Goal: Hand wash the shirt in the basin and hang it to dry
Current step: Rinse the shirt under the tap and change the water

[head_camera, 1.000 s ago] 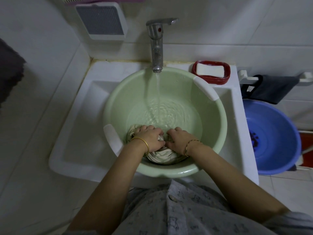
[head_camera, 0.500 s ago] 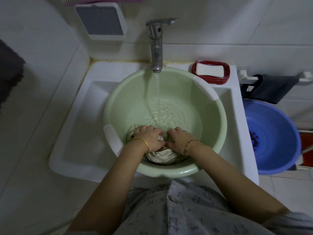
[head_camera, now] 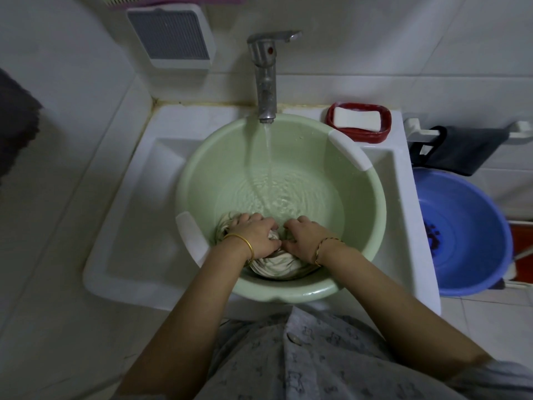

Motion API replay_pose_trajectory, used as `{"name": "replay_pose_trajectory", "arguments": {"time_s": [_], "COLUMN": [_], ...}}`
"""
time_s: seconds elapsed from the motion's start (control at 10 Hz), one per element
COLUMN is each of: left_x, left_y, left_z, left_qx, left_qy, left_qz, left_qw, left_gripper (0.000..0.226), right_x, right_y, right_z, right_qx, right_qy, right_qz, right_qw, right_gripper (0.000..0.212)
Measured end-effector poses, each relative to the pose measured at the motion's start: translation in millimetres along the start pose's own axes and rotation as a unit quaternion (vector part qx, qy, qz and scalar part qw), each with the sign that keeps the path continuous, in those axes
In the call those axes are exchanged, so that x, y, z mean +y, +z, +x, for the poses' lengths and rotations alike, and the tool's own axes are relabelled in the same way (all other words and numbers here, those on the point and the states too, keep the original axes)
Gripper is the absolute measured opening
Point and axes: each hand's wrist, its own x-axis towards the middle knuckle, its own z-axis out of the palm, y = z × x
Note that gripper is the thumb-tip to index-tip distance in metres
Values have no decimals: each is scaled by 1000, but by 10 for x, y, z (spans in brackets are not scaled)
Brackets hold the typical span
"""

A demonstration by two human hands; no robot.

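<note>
The left hand [head_camera: 256,236] and right hand [head_camera: 302,239] curl their fingers into the bunched cream shirt [head_camera: 277,264], which lies under them against the near wall of the green basin [head_camera: 288,295]. Beyond the knuckles the tap [head_camera: 266,79] runs. Left on, it could overfill the basin, and hard kneading this close to the rim might tip it.

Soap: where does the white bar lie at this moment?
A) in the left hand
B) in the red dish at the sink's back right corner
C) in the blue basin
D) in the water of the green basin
B: the soap lies in the red dish on the sink rim, right of the tap and outside the green basin.
</note>
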Motion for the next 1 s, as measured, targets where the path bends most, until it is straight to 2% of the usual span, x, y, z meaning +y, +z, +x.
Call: {"name": "replay_pose_trajectory", "arguments": {"time_s": [1.0], "left_x": [10], "left_y": [-8], "left_z": [-8], "left_qx": [5], "left_qy": [-1], "left_qz": [0], "left_qw": [1000], "left_gripper": [49], "right_x": [2], "right_y": [0], "right_z": [0], "right_qx": [1], "right_qy": [-2], "right_qz": [-2], "right_qw": [1000], "right_gripper": [49]}}
